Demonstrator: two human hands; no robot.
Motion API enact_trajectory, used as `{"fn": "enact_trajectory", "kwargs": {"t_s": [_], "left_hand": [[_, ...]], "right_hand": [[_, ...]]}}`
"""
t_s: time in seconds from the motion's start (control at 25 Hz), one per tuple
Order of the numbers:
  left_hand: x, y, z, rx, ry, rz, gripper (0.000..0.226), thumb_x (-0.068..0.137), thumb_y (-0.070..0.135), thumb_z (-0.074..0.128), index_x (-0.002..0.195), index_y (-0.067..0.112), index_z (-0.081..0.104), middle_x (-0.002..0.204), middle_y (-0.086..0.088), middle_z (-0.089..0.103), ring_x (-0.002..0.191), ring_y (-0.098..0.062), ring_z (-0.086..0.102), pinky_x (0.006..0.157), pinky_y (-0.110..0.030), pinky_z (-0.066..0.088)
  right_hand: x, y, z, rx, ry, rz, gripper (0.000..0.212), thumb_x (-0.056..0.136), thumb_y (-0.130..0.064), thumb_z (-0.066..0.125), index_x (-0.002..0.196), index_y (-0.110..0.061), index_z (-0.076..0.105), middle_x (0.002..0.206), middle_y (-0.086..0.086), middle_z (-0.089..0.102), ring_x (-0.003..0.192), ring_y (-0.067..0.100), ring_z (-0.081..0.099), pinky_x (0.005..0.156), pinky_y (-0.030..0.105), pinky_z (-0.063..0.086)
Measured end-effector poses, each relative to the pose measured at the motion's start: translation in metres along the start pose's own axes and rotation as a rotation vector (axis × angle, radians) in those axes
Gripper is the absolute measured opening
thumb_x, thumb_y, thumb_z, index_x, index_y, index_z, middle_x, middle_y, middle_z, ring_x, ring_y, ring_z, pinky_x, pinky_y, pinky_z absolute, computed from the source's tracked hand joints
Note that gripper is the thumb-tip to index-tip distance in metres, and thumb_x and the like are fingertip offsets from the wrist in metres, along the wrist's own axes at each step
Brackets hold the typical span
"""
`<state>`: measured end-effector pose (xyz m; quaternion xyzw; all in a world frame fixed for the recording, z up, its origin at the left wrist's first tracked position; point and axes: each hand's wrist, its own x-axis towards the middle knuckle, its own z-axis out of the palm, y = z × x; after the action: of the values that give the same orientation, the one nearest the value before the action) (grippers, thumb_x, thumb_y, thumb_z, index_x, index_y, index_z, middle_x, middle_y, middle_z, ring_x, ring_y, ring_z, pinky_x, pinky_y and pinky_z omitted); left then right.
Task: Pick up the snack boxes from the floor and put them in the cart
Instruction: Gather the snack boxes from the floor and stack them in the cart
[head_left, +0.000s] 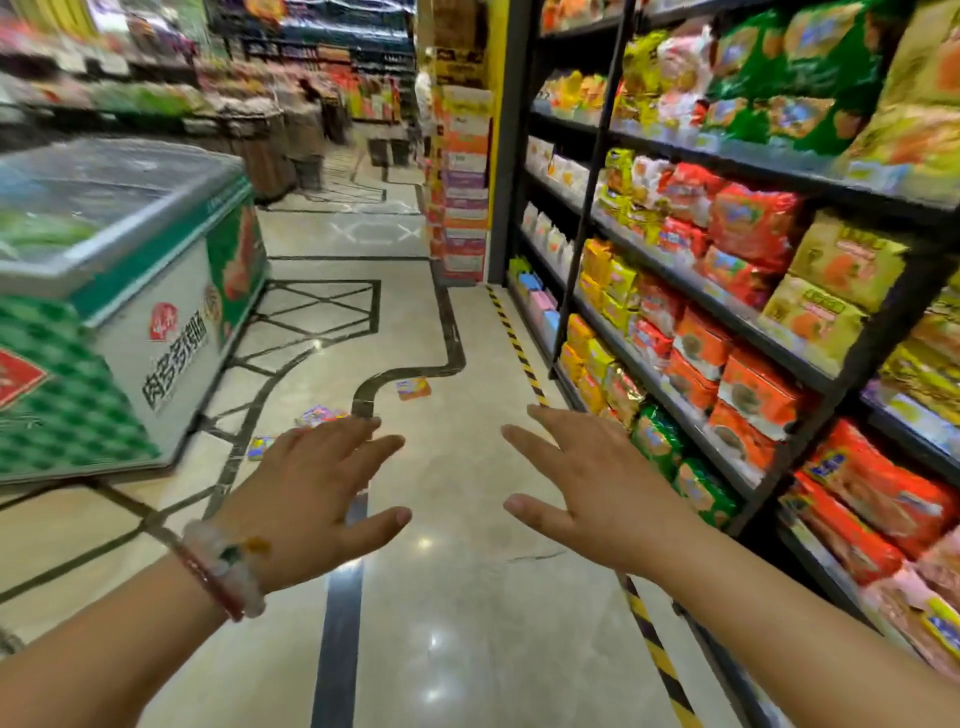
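Three small snack boxes lie on the shiny tiled floor ahead of me: an orange one (414, 388) in the middle of the aisle, a purple and pink one (318, 415) just beyond my left fingertips, and another colourful one (260, 447) close to the freezer's corner. My left hand (317, 488), with bracelets on the wrist, is stretched forward with spread, straight fingers and holds nothing. My right hand (587, 483) is held out the same way, empty. Both hands hover above the floor, apart from the boxes. No cart is in view.
A green and white chest freezer (130, 312) stands on the left. Shelves packed with snack bags (727, 291) line the right, edged by a yellow-black floor stripe (524, 358). A tall stack of boxes (465, 182) stands at the shelf's end. A person (423, 104) is far down the aisle.
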<state>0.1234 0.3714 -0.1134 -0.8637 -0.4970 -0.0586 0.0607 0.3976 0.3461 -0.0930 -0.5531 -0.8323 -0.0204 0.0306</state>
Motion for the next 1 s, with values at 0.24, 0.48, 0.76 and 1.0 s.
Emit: {"fn": "enact_trajectory", "kwargs": {"t_s": [0.24, 0.48, 0.76, 1.0], "left_hand": [[0.031, -0.135, -0.004, 0.067, -0.010, -0.097, 0.070, 0.089, 0.070, 0.016, 0.123, 0.022, 0.055, 0.118, -0.007, 0.066, 0.103, -0.027, 0.065, 0.082, -0.046, 0.051], [0.077, -0.225, 0.015, 0.008, -0.057, -0.199, 0.097, 0.072, 0.085, 0.005, 0.143, 0.029, 0.040, 0.148, -0.002, 0.039, 0.136, -0.024, 0.036, 0.108, -0.043, 0.027], [0.179, -0.303, 0.050, 0.012, -0.093, -0.263, 0.115, 0.054, 0.089, -0.019, 0.149, 0.036, 0.020, 0.156, 0.007, 0.020, 0.143, -0.015, 0.017, 0.113, -0.033, 0.012], [0.282, -0.369, 0.071, 0.019, -0.094, -0.325, 0.113, 0.051, 0.089, -0.020, 0.148, 0.040, 0.010, 0.157, 0.012, 0.011, 0.142, -0.009, 0.011, 0.114, -0.031, 0.009]], "right_hand": [[0.144, -0.035, 0.027, 0.061, 0.019, -0.046, 0.107, 0.058, -0.083, -0.026, 0.151, -0.040, 0.007, 0.160, -0.004, 0.005, 0.145, 0.016, 0.007, 0.114, 0.028, 0.003], [0.251, -0.043, 0.037, 0.066, 0.019, -0.099, 0.101, 0.063, -0.079, -0.018, 0.151, -0.038, 0.009, 0.160, -0.004, 0.007, 0.145, 0.016, 0.008, 0.115, 0.031, 0.006], [0.399, -0.003, 0.053, 0.057, -0.016, -0.145, 0.098, 0.062, -0.078, -0.013, 0.151, -0.040, 0.004, 0.160, -0.005, 0.000, 0.146, 0.016, 0.001, 0.116, 0.031, 0.001], [0.533, 0.040, 0.056, 0.072, -0.044, -0.211, 0.092, 0.065, -0.073, -0.006, 0.150, -0.040, 0.002, 0.160, -0.008, 0.000, 0.145, 0.014, 0.003, 0.116, 0.029, 0.000]]}}
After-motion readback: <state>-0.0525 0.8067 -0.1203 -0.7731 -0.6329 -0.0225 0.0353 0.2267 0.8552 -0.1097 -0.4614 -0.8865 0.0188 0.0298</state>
